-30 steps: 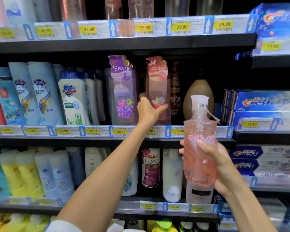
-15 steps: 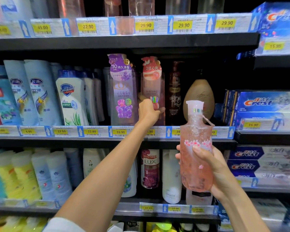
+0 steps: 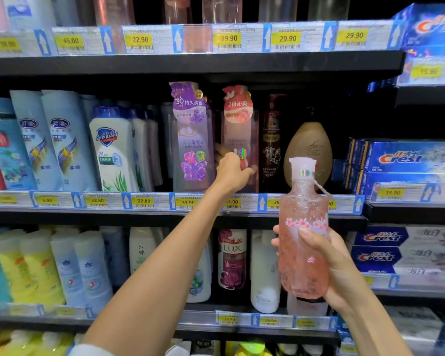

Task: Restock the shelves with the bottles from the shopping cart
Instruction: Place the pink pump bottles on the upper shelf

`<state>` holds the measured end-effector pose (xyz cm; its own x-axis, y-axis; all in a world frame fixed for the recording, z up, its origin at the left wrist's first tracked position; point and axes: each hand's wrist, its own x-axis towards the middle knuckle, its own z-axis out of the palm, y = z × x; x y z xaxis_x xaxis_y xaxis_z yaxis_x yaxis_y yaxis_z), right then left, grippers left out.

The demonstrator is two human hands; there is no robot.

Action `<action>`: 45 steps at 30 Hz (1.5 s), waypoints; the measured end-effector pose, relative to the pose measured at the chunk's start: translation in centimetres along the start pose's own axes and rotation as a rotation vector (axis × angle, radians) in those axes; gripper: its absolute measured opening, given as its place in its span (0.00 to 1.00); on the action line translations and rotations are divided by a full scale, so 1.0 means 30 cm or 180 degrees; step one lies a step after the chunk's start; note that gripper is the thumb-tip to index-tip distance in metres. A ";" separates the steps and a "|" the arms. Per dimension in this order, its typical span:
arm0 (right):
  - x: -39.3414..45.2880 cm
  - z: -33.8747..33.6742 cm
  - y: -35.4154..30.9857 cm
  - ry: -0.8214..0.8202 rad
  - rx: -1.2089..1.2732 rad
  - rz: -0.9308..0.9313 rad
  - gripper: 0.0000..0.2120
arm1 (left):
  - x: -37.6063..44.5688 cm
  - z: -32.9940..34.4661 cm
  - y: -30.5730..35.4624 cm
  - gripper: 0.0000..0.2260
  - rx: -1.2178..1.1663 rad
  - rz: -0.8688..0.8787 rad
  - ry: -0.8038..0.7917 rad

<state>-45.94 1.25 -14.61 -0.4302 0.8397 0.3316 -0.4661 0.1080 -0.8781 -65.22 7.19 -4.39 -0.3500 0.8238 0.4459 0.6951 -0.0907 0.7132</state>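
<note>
My left hand (image 3: 231,173) reaches up to the middle shelf (image 3: 144,217) and grips the lower part of a clear pink LUX bottle (image 3: 239,129) with a red collar tag. That bottle stands upright between a purple LUX bottle (image 3: 192,140) and a dark brown bottle (image 3: 270,140). My right hand (image 3: 326,263) holds a clear pink bottle with a white cap and cherry-blossom print (image 3: 303,227) upright in front of the shelves, lower right of centre. The shopping cart is out of view.
A tan egg-shaped bottle (image 3: 309,147) stands right of the brown one. Safeguard bottles (image 3: 111,150) and pale blue bottles fill the middle shelf's left. Crest toothpaste boxes (image 3: 406,160) stack at right. The lower shelf (image 3: 267,321) carries yellow, white and LUX bottles. Price tags line each shelf edge.
The left hand has pushed the pink LUX bottle slightly deeper and sits lower on it. The right hand with its pink bottle has dropped a little.
</note>
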 end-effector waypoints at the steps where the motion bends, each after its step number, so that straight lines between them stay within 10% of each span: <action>1: -0.001 -0.002 0.000 -0.0001 0.0007 -0.0005 0.35 | -0.001 -0.002 0.000 0.17 0.0008 -0.0009 -0.0014; 5: -0.007 -0.007 -0.011 0.0038 -0.0066 -0.0048 0.40 | -0.013 0.005 0.010 0.12 0.0145 -0.0055 0.0066; 13: -0.015 -0.003 -0.020 0.0125 0.0008 -0.0081 0.49 | -0.039 0.034 0.032 0.35 0.0326 -0.0191 0.0489; 21: -0.027 0.004 -0.012 0.0040 -0.0058 -0.0089 0.38 | -0.043 0.044 0.026 0.40 0.0313 -0.0144 0.0628; 28: -0.038 -0.008 -0.017 0.0101 -0.0047 -0.0099 0.45 | -0.042 0.037 -0.007 0.23 -0.0197 -0.0036 0.0613; 45: -0.053 -0.014 -0.015 0.0142 0.0033 -0.0051 0.51 | -0.014 0.023 -0.004 0.25 -0.0326 -0.0152 0.0529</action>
<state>-44.73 0.08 -14.89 -0.3878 0.8608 0.3296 -0.4808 0.1162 -0.8691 -64.72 7.23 -5.03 -0.4857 0.7256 0.4875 0.6107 -0.1173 0.7831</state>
